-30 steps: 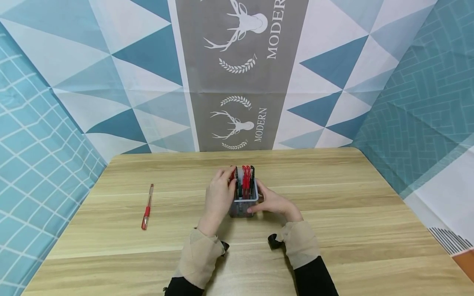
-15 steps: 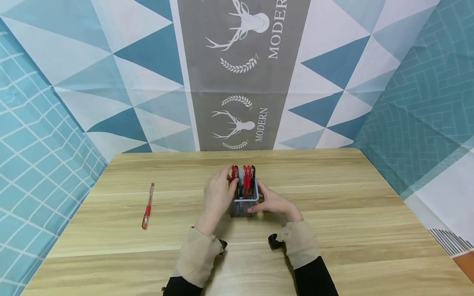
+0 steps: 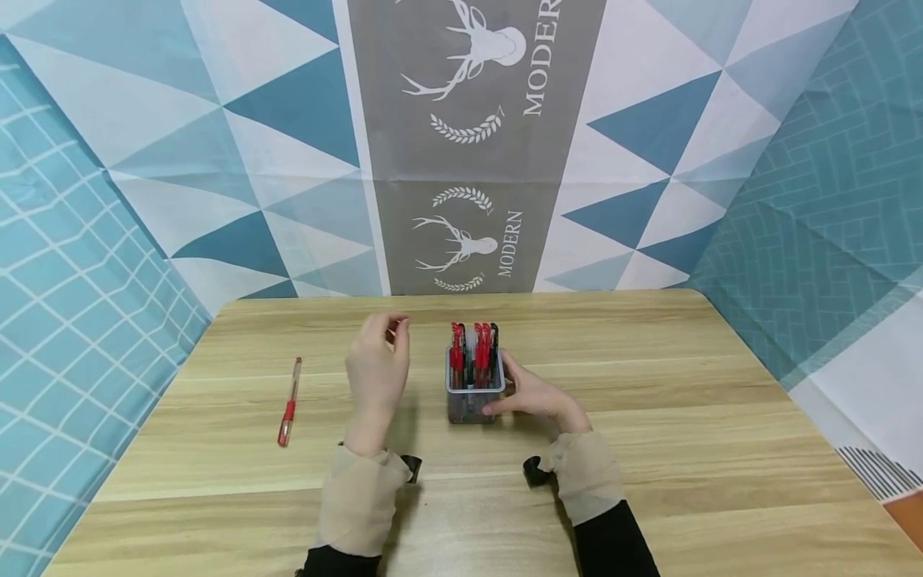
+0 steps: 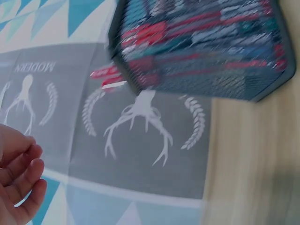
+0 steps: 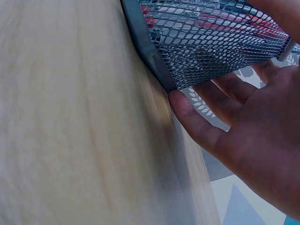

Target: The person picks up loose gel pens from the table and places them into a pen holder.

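Note:
A dark mesh pen holder (image 3: 472, 407) stands upright near the middle of the table, with several red and black pens (image 3: 481, 353) upright in it. My right hand (image 3: 537, 395) grips its right side, thumb at the near corner and the other fingers reaching along the wall; the right wrist view shows the fingers (image 5: 199, 122) at the mesh. To the left of the holder, apart from it, my left hand (image 3: 377, 365) is raised with loosely bent fingers and nothing in them. In the left wrist view these fingers (image 4: 26, 180) are well away from the mesh.
One red pen (image 3: 288, 410) with a clear barrel lies on the left part of the wooden table (image 3: 685, 385). Behind the table's far edge hangs a patterned cloth (image 3: 461, 160) with deer heads and blue triangles. Blue cloths hang on both sides.
My left hand has let go of the pens at the holder's left side and moved left, uncovering the red pens there. My right hand stays on the holder.

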Demonstrator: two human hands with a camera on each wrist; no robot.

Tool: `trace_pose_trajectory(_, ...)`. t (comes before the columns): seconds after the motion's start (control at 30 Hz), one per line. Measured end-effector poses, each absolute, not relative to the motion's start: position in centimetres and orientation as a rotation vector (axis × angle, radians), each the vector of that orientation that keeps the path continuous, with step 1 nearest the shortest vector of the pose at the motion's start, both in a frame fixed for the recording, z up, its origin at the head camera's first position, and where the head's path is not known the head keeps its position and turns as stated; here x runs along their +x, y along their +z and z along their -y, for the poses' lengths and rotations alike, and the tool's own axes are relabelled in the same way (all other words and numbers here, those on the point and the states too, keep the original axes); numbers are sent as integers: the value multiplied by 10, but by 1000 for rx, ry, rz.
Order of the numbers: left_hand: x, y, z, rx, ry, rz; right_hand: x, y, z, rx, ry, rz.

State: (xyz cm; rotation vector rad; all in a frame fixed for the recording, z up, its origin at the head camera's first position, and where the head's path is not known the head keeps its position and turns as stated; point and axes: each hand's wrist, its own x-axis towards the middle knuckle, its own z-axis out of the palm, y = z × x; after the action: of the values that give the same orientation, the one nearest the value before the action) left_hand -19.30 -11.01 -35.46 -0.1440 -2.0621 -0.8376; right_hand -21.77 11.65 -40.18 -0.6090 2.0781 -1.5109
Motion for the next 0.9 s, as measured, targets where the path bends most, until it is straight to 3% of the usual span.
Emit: trace_pose_trajectory(0.9, -183, -352, 190, 357, -878, 2046, -217, -402, -116, -659, -1542, -2060)
